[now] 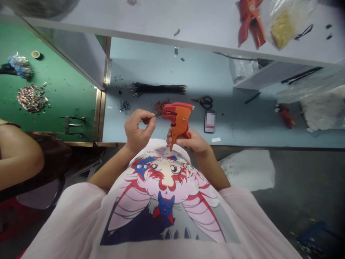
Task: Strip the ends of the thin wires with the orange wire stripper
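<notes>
My right hand [192, 139] is wrapped round the handles of an orange and red wire stripper [181, 117], whose jaws face left. Opposite those jaws, my left hand [139, 129] pinches a thin dark wire [142, 121] between thumb and fingertips. The wire's tip sits just short of the jaws, apart from them. Behind the tool lies a pile of small copper-brown scraps [161, 107], partly hidden by it. Farther back, a bundle of black wires [161, 89] stretches across the blue bench.
Black-handled scissors [206, 102] and a phone [210, 121] lie right of the tool. Small blue-silver bits [124, 106] are at left. A shelf [161, 27] overhangs the back, bearing another red stripper [251, 21]. A person's arm [18, 158] shows at the green bench [56, 104].
</notes>
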Available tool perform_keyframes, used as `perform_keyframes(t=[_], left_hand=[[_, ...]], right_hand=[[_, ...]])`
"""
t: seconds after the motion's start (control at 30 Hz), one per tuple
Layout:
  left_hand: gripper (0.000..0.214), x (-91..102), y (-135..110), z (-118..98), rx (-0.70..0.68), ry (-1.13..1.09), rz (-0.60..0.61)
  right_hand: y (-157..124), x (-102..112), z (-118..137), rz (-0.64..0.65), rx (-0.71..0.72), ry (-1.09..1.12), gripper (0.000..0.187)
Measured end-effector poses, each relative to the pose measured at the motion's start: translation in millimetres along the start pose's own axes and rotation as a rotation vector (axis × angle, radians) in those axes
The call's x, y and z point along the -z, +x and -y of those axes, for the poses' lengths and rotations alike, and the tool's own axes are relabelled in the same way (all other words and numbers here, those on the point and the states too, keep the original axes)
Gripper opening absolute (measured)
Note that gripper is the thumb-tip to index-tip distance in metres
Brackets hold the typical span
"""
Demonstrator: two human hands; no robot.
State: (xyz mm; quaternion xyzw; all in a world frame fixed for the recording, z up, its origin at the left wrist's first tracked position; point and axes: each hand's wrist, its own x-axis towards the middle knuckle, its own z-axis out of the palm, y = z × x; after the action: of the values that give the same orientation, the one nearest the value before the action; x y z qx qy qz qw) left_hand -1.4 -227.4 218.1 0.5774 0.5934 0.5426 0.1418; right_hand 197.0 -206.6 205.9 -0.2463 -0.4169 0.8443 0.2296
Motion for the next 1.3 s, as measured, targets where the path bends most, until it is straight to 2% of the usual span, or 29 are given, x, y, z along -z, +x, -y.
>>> perform_keyframes(t=[0.23,0.4,0.83,0.93,1.1,1.17,1.23,1.3], left_hand=[[0.004,-1.7,0.4,1.9,-0.040,-0.084,0.008],[0.003,-0.5,0.9,1.4,-0.034,-0.086,0.044],[0.003,3.8,5.9,4.4,-0.091,-0.009,0.085],[0.003,3.8,6.5,6.0,-0.083,0.008,0.106],[0.004,3.3,6.4,9.5,-0.050,0.038,0.153],[0.005,4.3,6.5,11.3,-0.035,0.059,0.147],[0.006,6.2,6.4,13.3,-0.033,0.091,0.122],[0.005,8.4,5.7,14.9,-0.065,0.133,0.081]], right_hand=[[-0.1,-0.4,-1.0,0.057,0.010,0.059,0.034],[-0.3,-2.5,-1.0,0.052,0.014,0.060,0.032],[-0.6,-4.4,1.3,-0.005,0.011,-0.126,0.021],[1.7,-7.2,-1.9,-0.034,0.027,-0.174,0.023],[7.0,-8.0,-8.5,-0.126,0.020,-0.100,0.029],[7.5,-4.2,-8.1,-0.087,0.032,-0.116,0.026],[7.1,0.9,-5.3,-0.064,0.054,-0.151,0.035],[7.1,4.7,-1.0,-0.119,0.095,-0.165,0.043]])
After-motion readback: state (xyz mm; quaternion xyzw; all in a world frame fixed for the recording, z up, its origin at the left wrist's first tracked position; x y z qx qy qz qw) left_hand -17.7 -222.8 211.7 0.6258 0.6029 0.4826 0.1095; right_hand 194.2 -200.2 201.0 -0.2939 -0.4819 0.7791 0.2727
